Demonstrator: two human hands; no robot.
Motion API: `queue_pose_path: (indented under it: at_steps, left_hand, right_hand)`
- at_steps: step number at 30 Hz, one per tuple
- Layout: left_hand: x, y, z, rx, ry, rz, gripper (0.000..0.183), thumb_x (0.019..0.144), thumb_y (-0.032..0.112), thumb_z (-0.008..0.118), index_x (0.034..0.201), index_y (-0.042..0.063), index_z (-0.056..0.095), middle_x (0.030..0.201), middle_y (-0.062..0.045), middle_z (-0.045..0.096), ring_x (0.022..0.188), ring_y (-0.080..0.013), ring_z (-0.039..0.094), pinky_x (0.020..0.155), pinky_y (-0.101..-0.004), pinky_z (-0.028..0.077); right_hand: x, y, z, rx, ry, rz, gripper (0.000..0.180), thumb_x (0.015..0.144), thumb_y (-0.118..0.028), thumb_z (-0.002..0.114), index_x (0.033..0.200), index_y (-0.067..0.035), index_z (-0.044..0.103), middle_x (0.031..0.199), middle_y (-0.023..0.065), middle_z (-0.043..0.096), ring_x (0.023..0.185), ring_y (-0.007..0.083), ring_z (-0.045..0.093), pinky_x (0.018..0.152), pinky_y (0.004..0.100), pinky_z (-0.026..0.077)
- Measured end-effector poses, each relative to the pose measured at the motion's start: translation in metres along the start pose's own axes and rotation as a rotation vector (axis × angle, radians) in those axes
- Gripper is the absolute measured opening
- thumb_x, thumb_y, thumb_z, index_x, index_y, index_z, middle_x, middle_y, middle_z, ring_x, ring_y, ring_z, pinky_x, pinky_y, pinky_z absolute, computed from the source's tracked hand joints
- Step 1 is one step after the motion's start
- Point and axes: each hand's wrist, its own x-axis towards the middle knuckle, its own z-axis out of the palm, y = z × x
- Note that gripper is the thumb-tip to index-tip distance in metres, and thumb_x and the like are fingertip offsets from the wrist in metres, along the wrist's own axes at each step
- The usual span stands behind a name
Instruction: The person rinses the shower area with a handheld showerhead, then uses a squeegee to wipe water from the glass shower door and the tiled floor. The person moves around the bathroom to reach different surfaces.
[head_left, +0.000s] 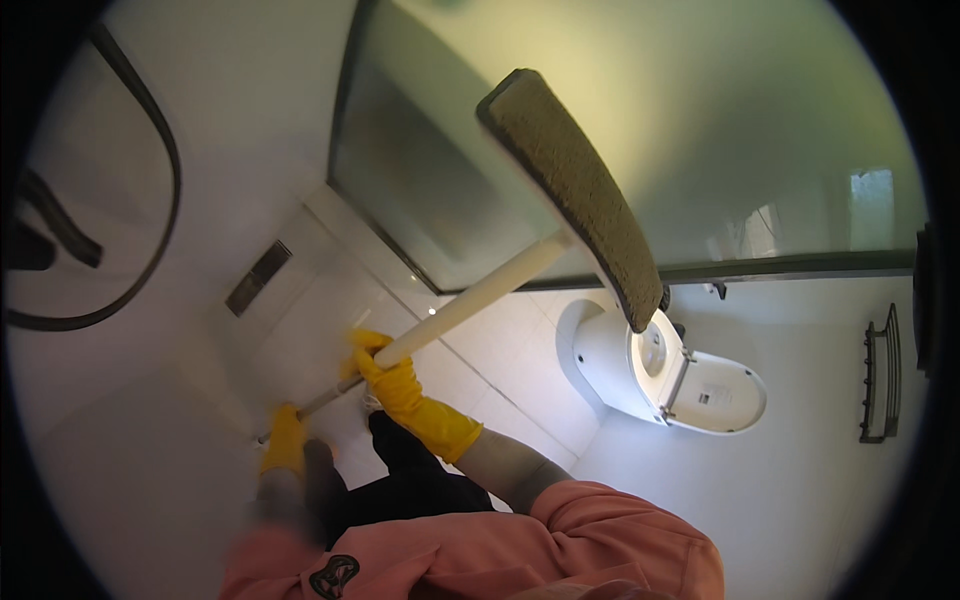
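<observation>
A long-handled sponge mop is raised in front of me, its grey-brown sponge head (574, 191) up before the frosted glass panel. Its white pole (469, 304) slants down to the lower left. My right hand (386, 379), in a yellow rubber glove, grips the pole near its middle. Lower down, my left hand (286, 435), in a matching glove and slightly blurred, is closed around the thin end of the pole. The tip of the pole pokes out just past it.
A white toilet (637, 360) with its lid raised stands at the right, beyond the glass panel (712, 135). A metal floor drain (259, 277) lies in the tiled floor. A dark shower hose (172, 165) loops at the left, and a wall rack (881, 379) hangs far right.
</observation>
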Motion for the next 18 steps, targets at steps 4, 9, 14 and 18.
queue_pose_path:
  at_steps: [4, 9, 14, 18]
  left_hand:
    - [-0.026, -0.029, -0.007, -0.151, 0.128, -0.068, 0.016, 0.081, 0.017, 0.063, 0.088, 0.004, 0.069, 0.085, -0.021, 0.066, 0.086, -0.0393, 0.064, 0.073, -0.0456, 0.05]
    - [-0.078, -0.013, -0.021, -0.153, 0.229, -0.087, 0.023, 0.083, 0.021, 0.067, 0.1, 0.005, 0.068, 0.088, -0.018, 0.068, 0.084, -0.0338, 0.065, 0.074, -0.0427, 0.049]
    - [-0.135, 0.05, -0.053, -0.175, 0.079, -0.104, 0.031, 0.082, 0.031, 0.071, 0.095, 0.004, 0.068, 0.08, -0.018, 0.066, 0.077, -0.0352, 0.064, 0.071, -0.0425, 0.049]
    - [-0.156, 0.047, -0.047, -0.062, 0.013, -0.001, 0.028, 0.081, 0.03, 0.071, 0.093, 0.005, 0.068, 0.079, -0.02, 0.065, 0.076, -0.0365, 0.063, 0.07, -0.0433, 0.048]
  right_hand:
    - [-0.03, -0.031, 0.031, 0.184, -0.244, -0.016, 0.028, 0.092, -0.006, 0.058, 0.12, -0.001, 0.057, 0.084, 0.01, 0.064, 0.075, 0.017, 0.062, 0.07, 0.0295, 0.052]
    - [-0.06, -0.064, 0.04, 0.107, -0.37, -0.002, 0.032, 0.091, -0.005, 0.059, 0.122, 0.0, 0.056, 0.085, 0.0106, 0.065, 0.074, 0.0163, 0.062, 0.07, 0.028, 0.052]
    - [-0.096, -0.091, 0.011, -0.001, -0.38, -0.007, 0.029, 0.091, -0.005, 0.057, 0.12, -0.001, 0.058, 0.087, 0.0115, 0.067, 0.078, 0.0183, 0.066, 0.073, 0.0273, 0.053]
    - [-0.14, -0.09, -0.006, 0.011, -0.315, -0.024, 0.026, 0.092, -0.005, 0.058, 0.118, -0.001, 0.059, 0.089, 0.0117, 0.067, 0.083, 0.0193, 0.068, 0.075, 0.0268, 0.053]
